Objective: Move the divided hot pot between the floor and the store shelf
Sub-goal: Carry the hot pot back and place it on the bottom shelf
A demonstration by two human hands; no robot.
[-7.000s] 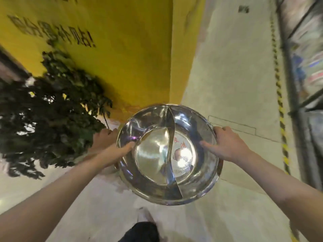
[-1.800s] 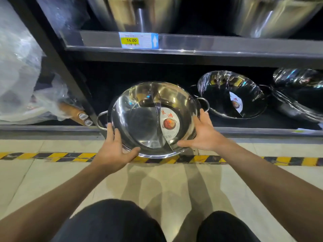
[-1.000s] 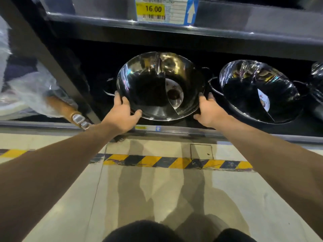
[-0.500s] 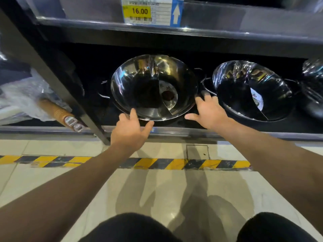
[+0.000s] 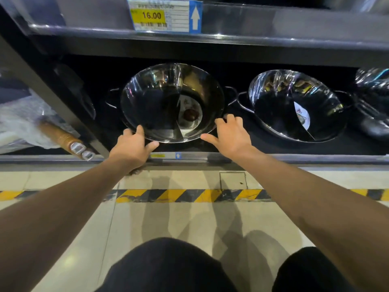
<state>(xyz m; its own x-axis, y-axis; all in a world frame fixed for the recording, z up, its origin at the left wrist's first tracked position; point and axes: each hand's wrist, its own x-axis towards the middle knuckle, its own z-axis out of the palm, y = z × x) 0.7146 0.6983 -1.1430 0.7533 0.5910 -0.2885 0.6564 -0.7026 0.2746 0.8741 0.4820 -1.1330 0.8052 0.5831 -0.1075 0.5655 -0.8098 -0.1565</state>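
The divided hot pot [image 5: 160,102] is shiny steel with a centre partition and a round label inside. It sits tilted on the bottom store shelf [image 5: 273,160], its two side handles in shadow. My left hand [image 5: 132,148] lies against the pot's front-left rim, fingers apart, one fingertip touching the edge. My right hand [image 5: 230,133] is spread at the front-right rim, fingertips near the right handle. Neither hand wraps around the pot.
A second divided pot [image 5: 294,106] stands just right of it, with more steel ware [image 5: 372,98] at the far right. A shelf post [image 5: 52,95] and plastic-wrapped goods [image 5: 25,123] are on the left. A price tag [image 5: 164,15] hangs above. Striped tape [image 5: 189,196] crosses the floor.
My left hand, drawn back off the pot half a second ago, has moved forward to its front-left rim. The right hand stays by the right rim. The pot rests in the same place.
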